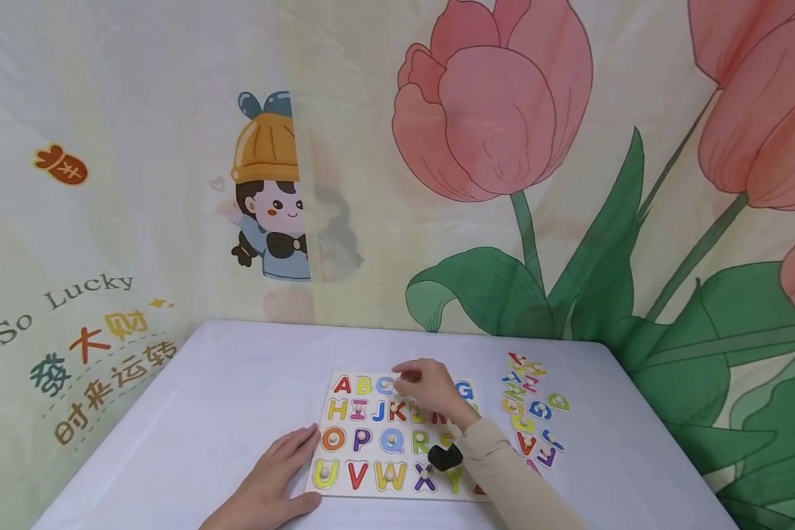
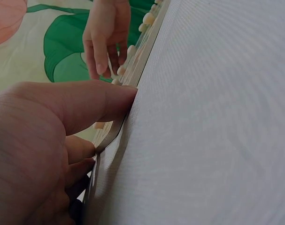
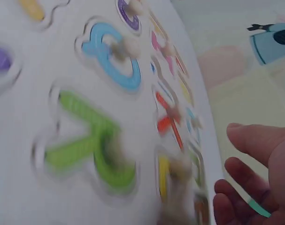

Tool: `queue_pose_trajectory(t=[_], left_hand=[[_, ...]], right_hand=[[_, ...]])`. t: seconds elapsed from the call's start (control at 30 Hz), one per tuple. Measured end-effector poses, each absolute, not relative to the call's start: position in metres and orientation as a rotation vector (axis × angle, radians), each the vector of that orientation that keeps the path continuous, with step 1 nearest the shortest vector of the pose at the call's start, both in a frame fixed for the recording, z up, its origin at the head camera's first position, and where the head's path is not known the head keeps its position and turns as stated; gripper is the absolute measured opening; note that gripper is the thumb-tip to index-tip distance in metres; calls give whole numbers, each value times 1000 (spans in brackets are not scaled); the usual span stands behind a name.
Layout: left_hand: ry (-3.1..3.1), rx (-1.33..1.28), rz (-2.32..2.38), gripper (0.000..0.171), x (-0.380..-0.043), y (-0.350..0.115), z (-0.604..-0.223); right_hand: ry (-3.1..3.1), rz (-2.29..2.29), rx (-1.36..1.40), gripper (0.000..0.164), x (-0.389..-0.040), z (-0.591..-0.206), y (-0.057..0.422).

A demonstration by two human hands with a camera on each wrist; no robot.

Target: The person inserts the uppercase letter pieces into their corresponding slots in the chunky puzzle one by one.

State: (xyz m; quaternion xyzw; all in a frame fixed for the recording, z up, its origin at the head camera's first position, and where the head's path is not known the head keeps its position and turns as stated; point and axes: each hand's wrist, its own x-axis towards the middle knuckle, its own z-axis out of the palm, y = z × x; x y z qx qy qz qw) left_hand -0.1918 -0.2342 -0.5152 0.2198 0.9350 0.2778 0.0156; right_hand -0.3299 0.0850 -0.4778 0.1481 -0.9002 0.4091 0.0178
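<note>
A white alphabet puzzle board (image 1: 375, 495) lies on the table, with coloured letters in rows, many with small round knobs. My left hand (image 1: 271, 471) rests at its near left corner. Its thumb touches the near edge and its fingers lie along the left edge; the left wrist view shows the thumb tip (image 2: 126, 98) on the board's rim. Over the top row hovers my right hand (image 1: 430, 386), hiding the letters between C and G. In the right wrist view its loosely bent fingers (image 3: 245, 173) and thumb stand apart with nothing between them, beyond the board's far edge.
Several loose letter pieces (image 1: 539, 410) lie scattered to the right of the board, near the right forearm (image 1: 503, 471). A white cloth (image 1: 238, 383) covers the table. Behind it hangs a printed curtain (image 1: 344, 221) with tulips and a cartoon child.
</note>
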Motion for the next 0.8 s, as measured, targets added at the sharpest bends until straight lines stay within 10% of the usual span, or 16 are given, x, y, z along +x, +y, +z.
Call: queue_pose_trajectory(t=[0.8], left_hand=[[3051,812,823,92,-194,-237,-526]], right_hand=[[-2617,768,-228,27,-325,-496,255]])
